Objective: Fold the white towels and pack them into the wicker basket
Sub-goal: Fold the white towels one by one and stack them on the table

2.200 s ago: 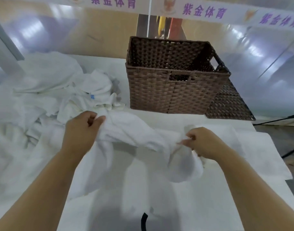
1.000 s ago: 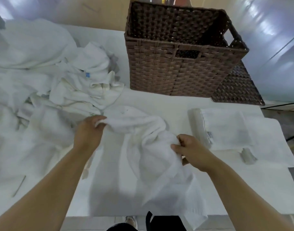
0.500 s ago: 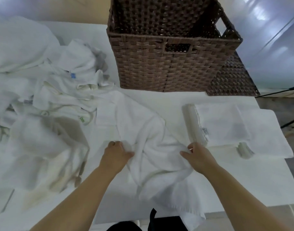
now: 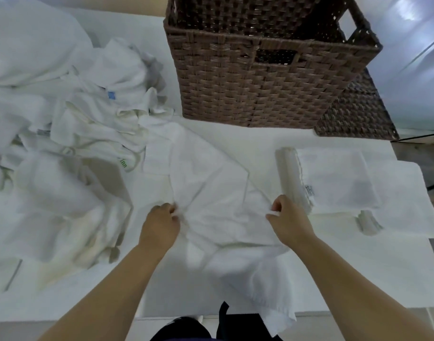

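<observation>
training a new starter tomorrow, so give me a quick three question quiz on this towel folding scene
1. True or false: the flat stack of folded white towels lies on the white table, outside the brown woven wicker basket.
2. The left hand and right hand both pinch: A, a basket handle; B, the rumpled white towel spread between them; C, a folded towel.
3. The loose heap of unfolded white towels lies on the person's ___ side.
Key: 1 true; 2 B; 3 left.
</observation>
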